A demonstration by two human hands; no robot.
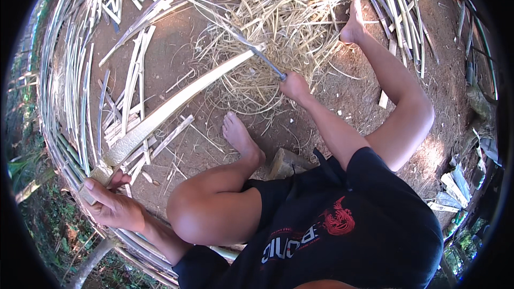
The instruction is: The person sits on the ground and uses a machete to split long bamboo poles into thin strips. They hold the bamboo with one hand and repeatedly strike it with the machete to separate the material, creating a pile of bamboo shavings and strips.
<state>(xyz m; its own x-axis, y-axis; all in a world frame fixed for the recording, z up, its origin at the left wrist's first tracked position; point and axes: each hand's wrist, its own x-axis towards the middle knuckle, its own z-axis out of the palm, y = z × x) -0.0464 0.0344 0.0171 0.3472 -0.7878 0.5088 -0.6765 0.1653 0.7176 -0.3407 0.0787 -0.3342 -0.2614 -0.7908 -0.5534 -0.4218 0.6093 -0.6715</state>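
My left hand [115, 206] is closed on the near end of a long, pale split bamboo strip [176, 101], thumb on top. The strip slants up to the right, away from me. In my right hand [295, 88] is a long, narrow knife [270, 63], its handle mostly hidden by the fingers. The blade lies across the strip's far end, pointing up and left. Thin pale slivers stretch out beyond the blade toward the upper left. Beneath the far end lies a heap of bamboo shavings [289, 27].
Bamboo strips [136, 75] lie scattered on the dirt floor [176, 37] at the left, with another bundle [396, 5] at the upper right. My bare feet [239, 134] flank the shavings. A wooden block [282, 163] sits by my shorts. Bamboo poles edge the left side.
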